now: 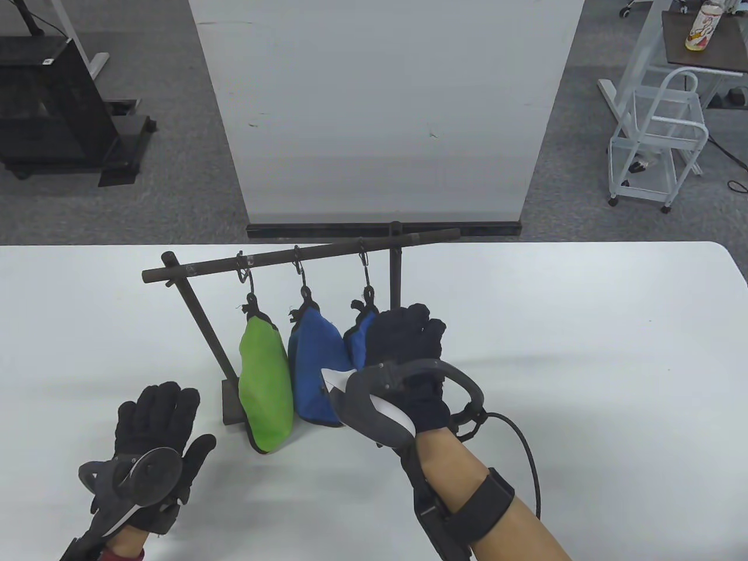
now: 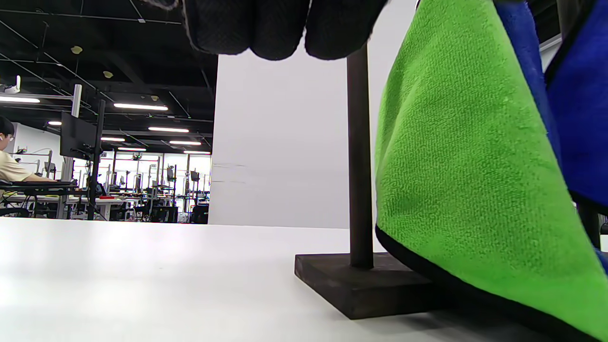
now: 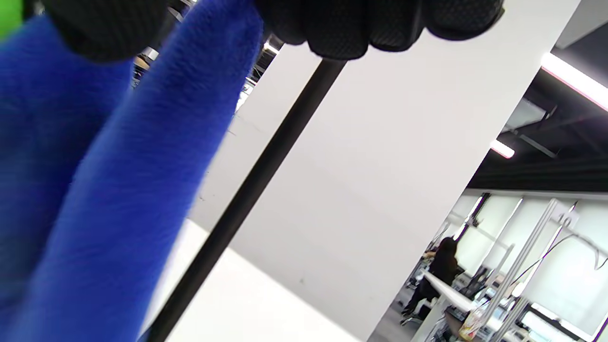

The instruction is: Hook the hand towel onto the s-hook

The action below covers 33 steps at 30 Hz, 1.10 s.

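A gloved right hand [image 1: 403, 345] reaches up against the rightmost blue hand towel [image 1: 357, 342], which hangs long-axis downward from its s-hook [image 1: 366, 274] on the rack [image 1: 292, 257], just ahead of the knuckles. Whether the fingers actually grip the cloth cannot be told. The left hand [image 1: 155, 421] rests flat and open on the bench [image 1: 584, 350], holding nothing, well to the left of the green towel [image 1: 266, 385] and middle blue towel [image 1: 315, 368].

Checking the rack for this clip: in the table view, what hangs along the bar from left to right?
Green towel → blue towel → second blue towel, partly hidden behind the right hand. Each hangs from its own hook on the bar.
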### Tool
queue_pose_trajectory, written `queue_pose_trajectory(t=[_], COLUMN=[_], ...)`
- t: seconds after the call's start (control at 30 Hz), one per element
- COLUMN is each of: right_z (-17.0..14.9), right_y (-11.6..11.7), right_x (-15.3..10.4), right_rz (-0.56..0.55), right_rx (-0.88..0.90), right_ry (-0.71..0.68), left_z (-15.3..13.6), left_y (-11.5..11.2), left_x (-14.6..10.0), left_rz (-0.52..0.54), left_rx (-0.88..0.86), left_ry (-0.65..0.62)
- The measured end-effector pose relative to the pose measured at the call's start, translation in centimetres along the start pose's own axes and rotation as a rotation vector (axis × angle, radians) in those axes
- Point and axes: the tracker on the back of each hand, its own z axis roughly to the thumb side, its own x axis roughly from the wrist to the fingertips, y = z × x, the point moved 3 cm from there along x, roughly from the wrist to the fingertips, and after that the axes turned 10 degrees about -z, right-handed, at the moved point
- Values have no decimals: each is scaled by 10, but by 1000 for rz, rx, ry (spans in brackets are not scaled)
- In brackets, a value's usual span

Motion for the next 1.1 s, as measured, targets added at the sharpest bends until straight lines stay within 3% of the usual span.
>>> queue_pose_trajectory(t=[0.27,0.4,0.63,0.77,0.9,1.1], right_z=[-16,-20,-24,-19,-16,-10], right_y=[12,31,74,93,119,139], right_x=[-40,-63,-91,-109,-121,-132], right_rz=[-52,-89,-63,-141,-71,-131], right_rx=[237,372,451,450,465,473], right_ry=[20,34,101,116,157,144], left_z=[4,5,7,8,7,9], left_y=[3,6,7,6,5,0], left_x=[-2,-3,-4,-4,-3,-2], left_rz=[24,38,50,47,40,27], left_rx=[14,18,47,64,78,94], left_ry=[-3,5,15,17,33,43])
